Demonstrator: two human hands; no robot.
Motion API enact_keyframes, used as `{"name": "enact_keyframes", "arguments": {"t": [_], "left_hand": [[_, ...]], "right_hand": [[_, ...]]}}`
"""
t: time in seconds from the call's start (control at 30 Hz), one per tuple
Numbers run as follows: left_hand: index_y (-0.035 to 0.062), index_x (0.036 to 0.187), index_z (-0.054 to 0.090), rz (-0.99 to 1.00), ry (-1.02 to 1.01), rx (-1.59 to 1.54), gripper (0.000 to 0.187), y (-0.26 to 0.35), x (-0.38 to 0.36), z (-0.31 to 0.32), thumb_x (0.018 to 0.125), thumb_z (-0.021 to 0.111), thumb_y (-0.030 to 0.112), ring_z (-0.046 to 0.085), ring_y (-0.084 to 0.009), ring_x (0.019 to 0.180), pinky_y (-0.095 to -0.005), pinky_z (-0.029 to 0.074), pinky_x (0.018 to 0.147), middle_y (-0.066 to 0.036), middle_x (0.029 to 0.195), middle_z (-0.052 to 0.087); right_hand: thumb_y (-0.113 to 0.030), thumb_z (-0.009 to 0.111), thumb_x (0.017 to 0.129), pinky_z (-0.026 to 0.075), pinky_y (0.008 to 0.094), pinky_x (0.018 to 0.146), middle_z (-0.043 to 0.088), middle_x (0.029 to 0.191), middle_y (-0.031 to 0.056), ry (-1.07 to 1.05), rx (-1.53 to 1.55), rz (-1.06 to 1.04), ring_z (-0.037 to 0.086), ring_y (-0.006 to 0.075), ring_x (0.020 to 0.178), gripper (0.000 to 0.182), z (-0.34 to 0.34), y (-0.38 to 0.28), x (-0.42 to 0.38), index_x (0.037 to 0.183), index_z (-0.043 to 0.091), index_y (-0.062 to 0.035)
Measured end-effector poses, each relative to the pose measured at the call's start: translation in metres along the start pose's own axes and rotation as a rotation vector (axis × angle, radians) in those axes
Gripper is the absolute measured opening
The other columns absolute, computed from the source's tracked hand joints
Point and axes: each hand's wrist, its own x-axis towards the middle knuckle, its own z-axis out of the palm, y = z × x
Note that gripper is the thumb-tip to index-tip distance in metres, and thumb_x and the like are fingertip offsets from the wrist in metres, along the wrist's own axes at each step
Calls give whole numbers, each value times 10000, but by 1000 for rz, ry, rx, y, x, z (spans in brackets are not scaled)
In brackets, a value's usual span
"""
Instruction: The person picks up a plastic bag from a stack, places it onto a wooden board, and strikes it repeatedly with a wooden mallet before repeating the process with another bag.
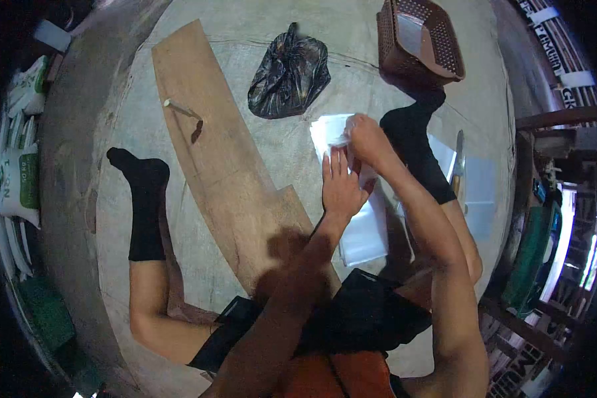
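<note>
A stack of thin, shiny, whitish plastic sheets (363,232) lies on the floor cloth between my legs. My left hand (341,182) rests flat on the stack, its fingers stretched out toward the far end. Just beyond it, my right hand (368,138) is closed at the stack's upper right edge, its fingers pinching a plastic sheet (331,129). The far end of the stack looks bent or lifted there. Part of the sheets is hidden under both hands.
Left of the stack lies a long wooden board (212,146) with an upright peg (182,108). A knotted black plastic bag (288,76) and a brown basket (418,66) sit farther off. Beyond my right leg are a knife (458,162) and more plastic sheets (481,205).
</note>
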Motion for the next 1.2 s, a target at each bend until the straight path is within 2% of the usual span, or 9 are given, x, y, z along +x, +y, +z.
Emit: {"name": "enact_keyframes", "arguments": {"t": [0.1,0.53,0.6,0.7,0.83,0.9,1.0,1.1,1.2], "left_hand": [[12,1407,442,8,55,-23,759,0,1,3,893,487,569,193,-434,1426,-565,55,1173,-295,1483,308],[11,1417,424,-2,-83,17,766,-1,0,-3,896,488,568,146,-430,1443,-559,29,1176,-281,1521,246],[8,1389,466,12,7,-24,750,-2,0,0,886,511,562,134,-425,1448,-554,19,1177,-279,1525,239],[1,1362,498,-6,-73,47,741,0,1,-5,879,522,563,128,-422,1450,-547,10,1179,-280,1525,241],[-6,1341,518,-12,-141,44,737,-1,-1,-4,880,517,569,131,-419,1450,-539,4,1181,-276,1526,240],[-11,1301,556,7,31,-7,712,-1,-1,1,884,513,564,136,-418,1448,-537,10,1181,-277,1521,254],[11,1356,511,-6,-29,16,716,1,-2,-2,886,513,550,139,-398,1453,-536,12,1175,-246,1525,278],[19,1363,507,-13,-39,49,723,3,-2,-6,875,527,552,140,-397,1454,-535,12,1177,-246,1526,275],[21,1354,520,-41,-127,89,724,3,-1,-9,868,537,557,138,-398,1455,-533,17,1180,-245,1527,275]], "right_hand": [[-121,639,743,489,442,827,646,872,179,-139,29,221,612,336,956,144,-18,-15,1,832,691,-20],[-146,641,786,493,481,762,653,938,185,24,-94,4,648,366,873,229,-2,4,-9,976,663,-21],[-196,654,807,481,451,808,651,1000,184,-150,34,174,651,335,905,286,-4,-2,-3,1043,646,-34],[-220,664,808,469,443,837,650,1006,179,-57,61,268,648,334,917,276,-25,-22,-6,1024,657,-48],[-222,690,762,462,458,870,656,1021,156,-231,-42,191,644,335,953,283,-25,-13,-2,1000,670,-69],[-228,700,755,469,468,843,669,1022,156,-35,-116,-9,646,331,954,321,-24,-8,-3,1035,643,-81],[-298,711,746,466,475,829,664,954,174,-287,188,178,639,342,923,340,-25,-7,7,1001,680,-75],[-264,714,729,486,476,802,649,933,179,-354,82,243,633,346,929,302,-38,-15,11,940,682,-51],[-169,692,725,512,469,826,642,999,201,-265,-86,22,648,373,954,256,-33,-9,9,931,641,-25]]}}
